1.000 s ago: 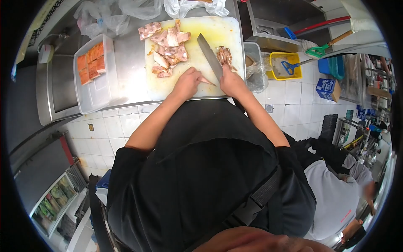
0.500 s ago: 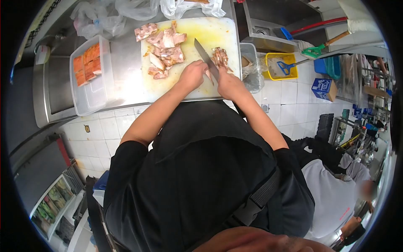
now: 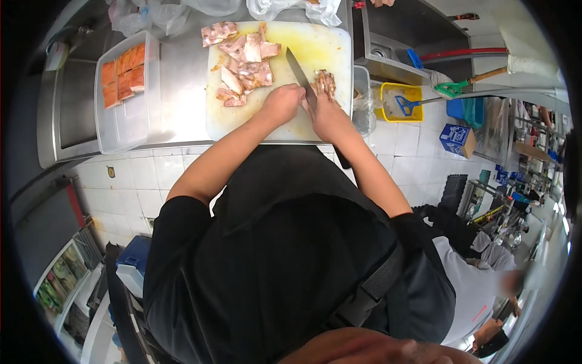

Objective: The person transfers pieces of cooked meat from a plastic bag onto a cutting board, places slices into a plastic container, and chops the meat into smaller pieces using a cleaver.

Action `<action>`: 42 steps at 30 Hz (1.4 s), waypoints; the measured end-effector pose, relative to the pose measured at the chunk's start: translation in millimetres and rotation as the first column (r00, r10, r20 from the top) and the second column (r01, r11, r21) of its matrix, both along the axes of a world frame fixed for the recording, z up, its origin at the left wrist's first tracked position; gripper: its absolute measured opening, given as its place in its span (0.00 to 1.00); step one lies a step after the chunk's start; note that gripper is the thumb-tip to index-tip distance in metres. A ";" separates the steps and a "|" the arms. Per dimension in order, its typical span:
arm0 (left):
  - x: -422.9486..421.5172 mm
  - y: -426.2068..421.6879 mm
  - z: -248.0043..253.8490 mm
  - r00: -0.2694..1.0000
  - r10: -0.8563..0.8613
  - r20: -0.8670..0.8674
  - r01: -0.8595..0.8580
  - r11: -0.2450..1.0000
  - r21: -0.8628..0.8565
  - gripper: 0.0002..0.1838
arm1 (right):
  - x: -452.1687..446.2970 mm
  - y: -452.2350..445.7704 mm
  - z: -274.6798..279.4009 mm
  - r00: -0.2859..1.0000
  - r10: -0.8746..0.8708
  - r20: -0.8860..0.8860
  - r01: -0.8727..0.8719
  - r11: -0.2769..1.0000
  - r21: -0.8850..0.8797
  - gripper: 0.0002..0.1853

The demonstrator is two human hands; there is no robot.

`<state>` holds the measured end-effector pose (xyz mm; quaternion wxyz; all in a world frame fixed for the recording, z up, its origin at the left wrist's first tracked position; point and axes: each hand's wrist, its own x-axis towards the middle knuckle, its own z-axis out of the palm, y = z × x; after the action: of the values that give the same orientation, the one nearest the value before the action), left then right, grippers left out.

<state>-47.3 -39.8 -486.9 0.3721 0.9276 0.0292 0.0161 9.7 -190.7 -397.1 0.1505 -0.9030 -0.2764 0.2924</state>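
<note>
My right hand (image 3: 330, 120) is closed around the handle end of a knife (image 3: 299, 73), whose blade points away and to the left over the white cutting board (image 3: 242, 130). Closed fingers of my left hand (image 3: 282, 104) pinch a thin strip of meat (image 3: 307, 108) against the near part of the blade. Just beyond my right hand lies a small heap of sliced meat (image 3: 325, 84). Larger meat pieces (image 3: 253, 71) are spread over the left half of the board.
Left of the board, a clear plastic container (image 3: 124, 130) holds orange-pink blocks (image 3: 128, 71). Plastic bags (image 3: 154, 17) lie at the back. A yellow bucket (image 3: 411, 112) stands right, near a blue box (image 3: 453, 138). A person in grey (image 3: 470, 291) is at lower right.
My left hand has moved right and up to the blade, bringing the strip with it. The knife stays in my right hand. The view has shifted slightly.
</note>
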 end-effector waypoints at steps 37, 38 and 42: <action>-14.2 -0.8 -16.0 0.994 0.049 0.093 -0.048 0.999 -0.012 0.04 | 19.0 11.8 15.3 0.987 -0.021 -0.160 0.012 0.998 -0.054 0.18; -16.1 -1.3 -16.8 0.995 0.040 0.093 -0.041 0.999 0.000 0.04 | 16.4 9.6 15.8 0.986 -0.023 -0.163 0.014 0.998 -0.056 0.18; -15.5 -1.6 -8.8 0.994 0.068 0.088 -0.068 0.998 -0.002 0.04 | 7.3 7.6 11.7 0.993 0.007 -0.116 -0.021 0.993 -0.113 0.19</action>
<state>-62.8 -41.3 -495.8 0.3718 0.9246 0.0444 0.0696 17.0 -183.1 -385.4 0.1125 -0.8898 -0.2565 0.3604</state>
